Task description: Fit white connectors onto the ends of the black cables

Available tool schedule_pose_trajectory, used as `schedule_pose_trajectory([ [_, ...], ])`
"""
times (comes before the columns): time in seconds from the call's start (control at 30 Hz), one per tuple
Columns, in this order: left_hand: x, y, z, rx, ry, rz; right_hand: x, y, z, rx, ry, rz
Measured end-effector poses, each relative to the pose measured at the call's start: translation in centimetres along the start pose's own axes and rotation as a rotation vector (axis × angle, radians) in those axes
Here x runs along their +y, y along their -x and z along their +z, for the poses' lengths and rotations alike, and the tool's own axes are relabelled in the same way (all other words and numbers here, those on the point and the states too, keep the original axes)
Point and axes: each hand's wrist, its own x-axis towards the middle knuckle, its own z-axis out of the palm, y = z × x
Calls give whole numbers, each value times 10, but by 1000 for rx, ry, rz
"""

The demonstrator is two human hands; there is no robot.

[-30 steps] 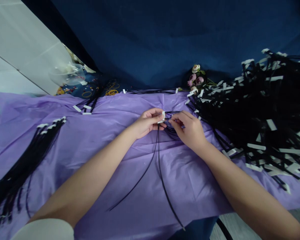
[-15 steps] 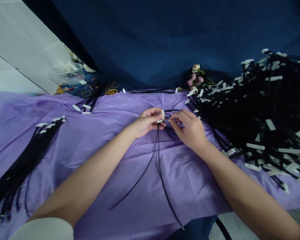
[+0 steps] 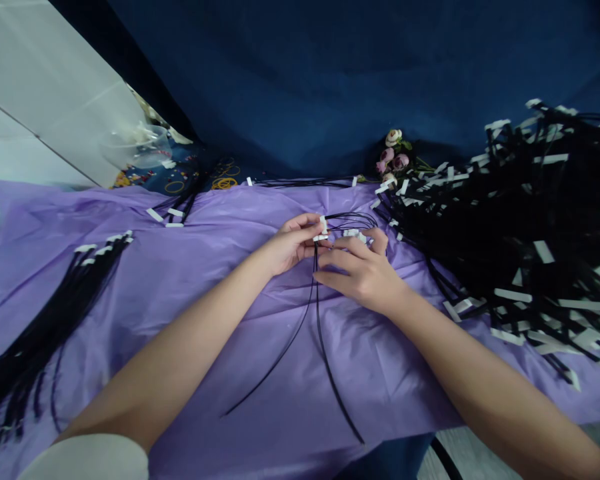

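My left hand [image 3: 300, 243] is closed, with thumb and fingers pinching a white end piece [image 3: 323, 225] of some thin black cords. Two of these cords [image 3: 319, 320] hang down across the purple cover, while others loop to the right [image 3: 353, 217]. Just right of the left hand, my right hand [image 3: 363, 270] has its fingers bent and apart. Its lower fingertips are by the hanging cords; contact there is unclear. Several small white pieces [image 3: 354, 235] show beyond its upper fingers, partly hidden by them.
A purple plastic sheet [image 3: 260, 360] covers the table. At right lies a large heap of black cords with white tags [image 3: 460, 240]; at left, a smaller bundle [image 3: 65, 313]. Along the back are artificial flowers [image 3: 395, 159], yellow rubber bands [image 3: 224, 183] and a clear bowl [image 3: 137, 145].
My right hand has let go of its pinch near the white end piece, moved slightly down and spread its fingers. White pieces now show beyond it. My left hand keeps its hold.
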Motion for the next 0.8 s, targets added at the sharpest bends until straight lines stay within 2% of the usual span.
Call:
schedule_pose_trajectory([
  [0.27, -1, 0, 0, 2, 22, -1, 4, -2, 1, 81, -50, -43],
  [0.43, -1, -1, -1, -2, 6, -4, 8, -1, -4, 101, -106, 21],
  [0.53, 0, -1, 0, -17, -4, -10, 9, -1, -6, 115, -223, 164],
  [0.6, 0, 0, 1, -12, -14, -15, 9, -2, -5, 180, -355, 302],
  [0.8, 1, 0, 2, 11, -25, -31, 17, -6, 0, 528, -872, 845],
])
